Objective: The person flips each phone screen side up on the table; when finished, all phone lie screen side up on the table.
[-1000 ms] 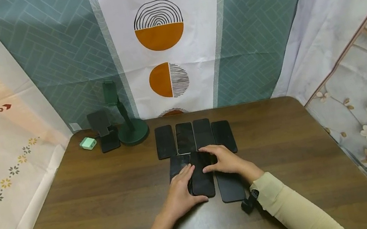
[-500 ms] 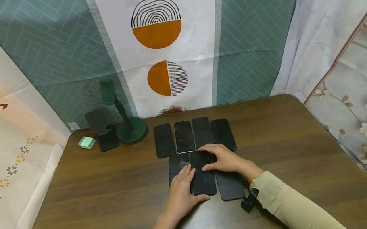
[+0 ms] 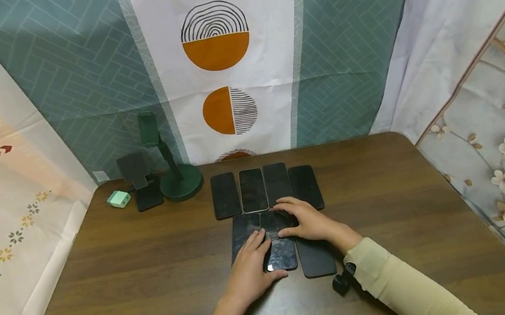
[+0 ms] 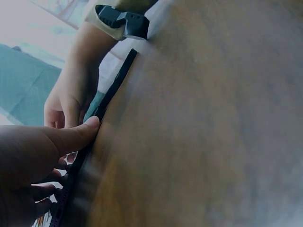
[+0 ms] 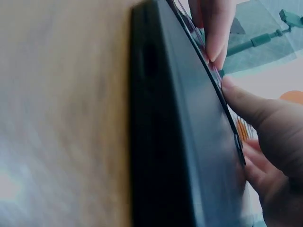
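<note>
Several dark smartphones lie close together on the wooden table (image 3: pixel 144 289), an upper row with a lower row under it. My hands hold a smartphone (image 3: pixel 281 256) in the middle of the lower row; its glossy screen shows pale reflections. My left hand (image 3: pixel 249 266) has its fingers along the left edge and the thumb at the near edge. With thumb and fingers, my right hand (image 3: pixel 310 220) holds the upper right part, partly covering it. A smartphone (image 3: pixel 243 228) lies to the left, and another smartphone (image 3: pixel 316 259) to the right, partly under my right wrist.
In the upper row are a leftmost phone (image 3: pixel 225 196), a pale-rimmed phone (image 3: pixel 253 190), a third phone (image 3: pixel 277 180) and a rightmost phone (image 3: pixel 305 186). At the back left stand a green round-based stand (image 3: pixel 182 182), a black folding stand (image 3: pixel 134 170) and a mint-green charger block (image 3: pixel 119 199).
The held smartphone's near end has shifted slightly, and its screen has gone from plain black to showing pale reflections. Both hands stay at almost the same place on it.
</note>
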### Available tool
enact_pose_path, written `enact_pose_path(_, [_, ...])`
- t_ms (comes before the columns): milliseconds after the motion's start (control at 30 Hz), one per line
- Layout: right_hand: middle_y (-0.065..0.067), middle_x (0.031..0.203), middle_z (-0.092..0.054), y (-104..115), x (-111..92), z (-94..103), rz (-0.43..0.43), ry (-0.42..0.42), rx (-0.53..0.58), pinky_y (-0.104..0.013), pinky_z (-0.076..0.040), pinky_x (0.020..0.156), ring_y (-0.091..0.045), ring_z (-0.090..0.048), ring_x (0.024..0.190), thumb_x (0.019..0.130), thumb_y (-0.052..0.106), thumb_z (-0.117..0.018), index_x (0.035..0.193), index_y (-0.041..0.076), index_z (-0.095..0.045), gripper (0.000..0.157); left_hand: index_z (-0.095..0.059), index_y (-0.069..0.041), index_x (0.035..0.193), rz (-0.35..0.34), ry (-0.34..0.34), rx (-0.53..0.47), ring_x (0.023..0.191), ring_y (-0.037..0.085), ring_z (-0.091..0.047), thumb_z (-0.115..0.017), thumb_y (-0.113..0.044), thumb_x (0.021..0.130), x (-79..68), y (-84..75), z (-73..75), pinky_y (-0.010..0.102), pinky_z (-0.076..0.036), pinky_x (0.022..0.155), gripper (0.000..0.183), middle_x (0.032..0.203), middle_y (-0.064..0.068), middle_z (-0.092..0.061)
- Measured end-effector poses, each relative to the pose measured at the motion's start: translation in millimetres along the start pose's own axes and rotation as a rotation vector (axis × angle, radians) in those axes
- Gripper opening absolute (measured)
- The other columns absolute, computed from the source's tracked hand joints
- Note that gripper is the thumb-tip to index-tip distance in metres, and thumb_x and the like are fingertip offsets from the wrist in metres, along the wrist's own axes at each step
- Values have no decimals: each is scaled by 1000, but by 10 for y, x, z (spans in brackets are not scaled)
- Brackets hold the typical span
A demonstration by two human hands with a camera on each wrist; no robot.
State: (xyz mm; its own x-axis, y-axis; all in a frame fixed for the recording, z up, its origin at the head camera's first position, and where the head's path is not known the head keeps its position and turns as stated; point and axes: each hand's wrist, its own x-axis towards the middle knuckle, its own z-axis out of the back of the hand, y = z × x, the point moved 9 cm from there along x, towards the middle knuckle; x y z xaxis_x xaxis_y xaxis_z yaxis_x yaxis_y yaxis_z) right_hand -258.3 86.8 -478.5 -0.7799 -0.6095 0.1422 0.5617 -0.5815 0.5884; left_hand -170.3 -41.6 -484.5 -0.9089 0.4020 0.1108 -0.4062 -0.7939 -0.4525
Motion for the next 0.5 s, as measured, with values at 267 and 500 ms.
enact_pose_path(267, [-11, 133, -60, 7, -7, 25, 18, -52, -18, -43, -54, 96, -26, -62, 116, 86, 30, -82, 138, 4, -59, 63, -60, -1, 138, 5, 9, 10, 146, 34, -37, -84, -53, 77, -5, -16, -5, 54, -36, 115, 83, 152, 14, -49])
enact_pose_path(500, [-16, 147, -53, 76, -4, -23, 70, 48, -38, -51, -44, 109, -32, -51, 135, 93, 30, -76, 141, 4, -57, 58, -62, 0, 136, 16, -11, 11, 145, 35, -38, -85, -54, 76, -17, 9, 15, 54, -38, 113, 83, 151, 16, -49])
